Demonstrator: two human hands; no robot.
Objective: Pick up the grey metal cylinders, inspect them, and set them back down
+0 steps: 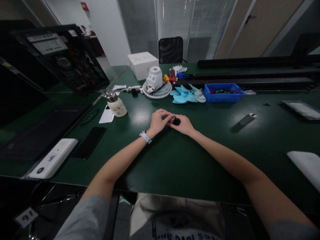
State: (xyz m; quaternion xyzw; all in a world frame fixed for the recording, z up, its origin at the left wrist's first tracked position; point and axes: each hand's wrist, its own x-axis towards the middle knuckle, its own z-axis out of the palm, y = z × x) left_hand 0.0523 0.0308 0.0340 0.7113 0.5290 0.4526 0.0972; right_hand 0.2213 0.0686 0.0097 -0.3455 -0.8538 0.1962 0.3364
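My left hand (159, 120) and my right hand (183, 124) meet over the green table. Between their fingertips is a small round object (171, 120) with a metallic look, low over the tabletop. Fingers cover much of it, so its exact kind cannot be made out. Both hands are closed on it, thumbs and fingers curved around its sides. A watch (145, 136) with a pale strap is on my left wrist. Beyond the hands lie light-blue fan blades (183, 94) and a white fan part (155, 80) resting in a round grille (161, 94).
Left of my hands stand a cream bottle (118, 107), a black phone (90, 142) and a white device (55, 158). A blue bin (223, 96) holds wires. To the right lies a grey cylindrical object (247, 119). Farther back are a white box (143, 63) and long black bars (250, 85).
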